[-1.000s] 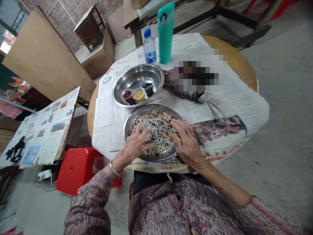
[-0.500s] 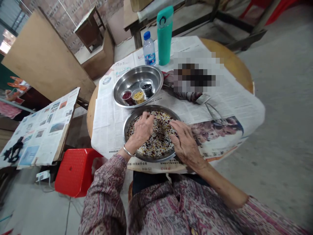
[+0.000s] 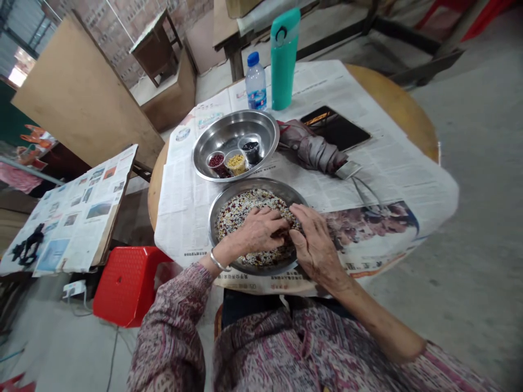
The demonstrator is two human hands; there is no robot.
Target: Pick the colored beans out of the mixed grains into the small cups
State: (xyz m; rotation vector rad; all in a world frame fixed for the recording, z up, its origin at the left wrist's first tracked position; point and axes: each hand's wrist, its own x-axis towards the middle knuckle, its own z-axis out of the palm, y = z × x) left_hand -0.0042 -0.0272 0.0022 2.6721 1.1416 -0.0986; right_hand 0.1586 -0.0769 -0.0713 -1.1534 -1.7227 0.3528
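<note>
Well, the left hand (image 3: 257,231) and the right hand (image 3: 314,245) were close together, down in a steel plate (image 3: 255,186). Their fingers (image 3: 281,219) curled and met over the mixed grains (image 3: 241,215), so the hands were not apart. I could not tell if they pinched any grains. The work in hand was this mix of white, red, yellow and black grains, and it lay spread out in the plate. A thin bangle (image 3: 217,262) sat on the left wrist, and a patterned sleeve (image 3: 171,321) covered the left arm.

Just past the plate sat a steel bowl (image 3: 235,122). In it stood three small clear cups: one with red beans (image 3: 216,160), one with yellow grains (image 3: 236,162), and one with black grains (image 3: 251,151). The plate and bowl sat on a newspaper (image 3: 327,188), which lay over a round wooden desk (image 3: 394,106).

Beside the bowl lay a folded purple cloth (image 3: 312,152), a black tablet (image 3: 335,128), and a silver phone (image 3: 347,170). Behind them stood a water bottle (image 3: 256,76) with a blue cap and a teal flask (image 3: 283,60). The bottle had a blue label, but its words were too small to read. The newspaper print was too small to read too. Off to the left, a red stool (image 3: 122,288) stood on the floor.
</note>
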